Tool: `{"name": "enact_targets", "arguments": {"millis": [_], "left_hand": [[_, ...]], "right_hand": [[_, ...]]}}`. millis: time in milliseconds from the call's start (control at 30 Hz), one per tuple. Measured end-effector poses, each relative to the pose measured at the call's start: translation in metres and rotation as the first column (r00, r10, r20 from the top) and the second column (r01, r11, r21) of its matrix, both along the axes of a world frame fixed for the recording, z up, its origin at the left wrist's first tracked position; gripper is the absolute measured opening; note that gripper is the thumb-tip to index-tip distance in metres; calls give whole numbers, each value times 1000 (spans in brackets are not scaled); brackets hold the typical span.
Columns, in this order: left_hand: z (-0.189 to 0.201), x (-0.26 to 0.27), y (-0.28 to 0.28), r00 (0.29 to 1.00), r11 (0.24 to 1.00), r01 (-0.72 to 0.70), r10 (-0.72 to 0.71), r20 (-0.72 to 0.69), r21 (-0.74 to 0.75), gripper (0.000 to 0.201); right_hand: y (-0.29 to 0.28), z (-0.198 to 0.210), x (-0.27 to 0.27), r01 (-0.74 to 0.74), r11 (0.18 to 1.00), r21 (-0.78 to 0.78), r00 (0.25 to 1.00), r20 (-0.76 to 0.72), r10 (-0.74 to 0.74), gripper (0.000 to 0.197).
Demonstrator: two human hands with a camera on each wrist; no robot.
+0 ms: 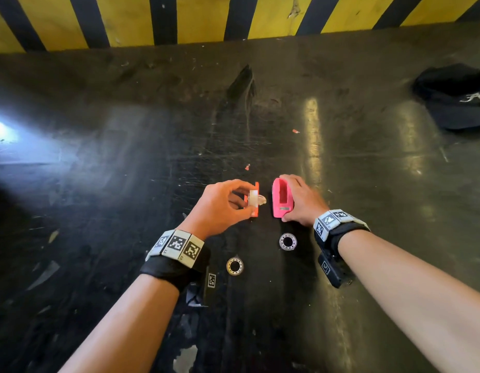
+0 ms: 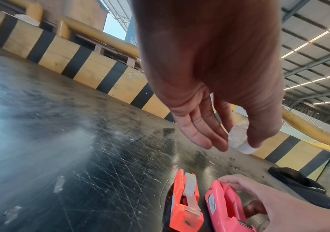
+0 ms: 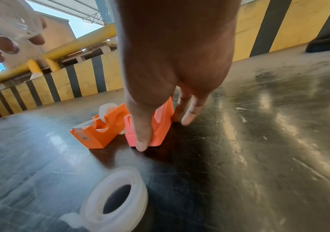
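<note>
One orange plastic tape dispenser (image 2: 182,219) is loaded. Left hand (image 1: 220,208) pinches a small whitish tape roll (image 2: 238,138); right hand (image 1: 304,201) grips the empty pink plastic tape dispenser (image 1: 279,211).

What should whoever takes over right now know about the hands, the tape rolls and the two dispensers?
Left hand: pinches a tape roll in the air, near the orange dispenser.
Right hand: grips the pink dispenser, standing on the table.
Done: the orange dispenser carries a roll.
Left: the pink dispenser is empty; the held roll probably goes there.
A right spare roll and a left spare roll lie by the wrists.
</note>
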State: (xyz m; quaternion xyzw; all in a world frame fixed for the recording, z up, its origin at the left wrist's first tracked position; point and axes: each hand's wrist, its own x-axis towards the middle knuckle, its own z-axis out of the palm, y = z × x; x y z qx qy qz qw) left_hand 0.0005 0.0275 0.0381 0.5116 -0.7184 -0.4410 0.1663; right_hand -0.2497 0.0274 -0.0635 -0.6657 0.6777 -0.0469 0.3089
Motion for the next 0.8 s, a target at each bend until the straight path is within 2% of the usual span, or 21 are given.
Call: {"name": "enact_targets", "arguments": {"millis": [67,133,167,233,267,333,667,800], "left_hand": [[-1,0,-2,1000,1000,-5,5,14,12,51],[-4,-2,-4,1000,1000,-11,10,19,27,50],[-5,-3,-5,1000,999,-12,11,22,32,50],[-8,-6,-8,999,999,-9,8,32,33,49],[-9,-7,-9,999,999,-7,5,38,32,49],[-11,-11,-10,999,1000,5,-6,48,23,49],[-9,-21,-1,997,999,50,-50,58,7,45],[-5,-22,7,995,996,86,-84,61,-24,43]], "right_hand": [[-1,0,1,5,1000,10,1000,-10,-5,127],[0,8,4,35,998,-52,999,0,-35,114],[0,15,6,66,991,-116,996,63,-59,97],[1,30,10,136,965,-224,956,284,-69,53],[3,39,14,157,965,-209,915,398,-62,35],[8,51,20,136,983,-126,858,510,-53,17],[28,59,18,174,982,-75,829,549,-105,14],[36,63,19,174,981,-82,823,560,-100,22]]}}
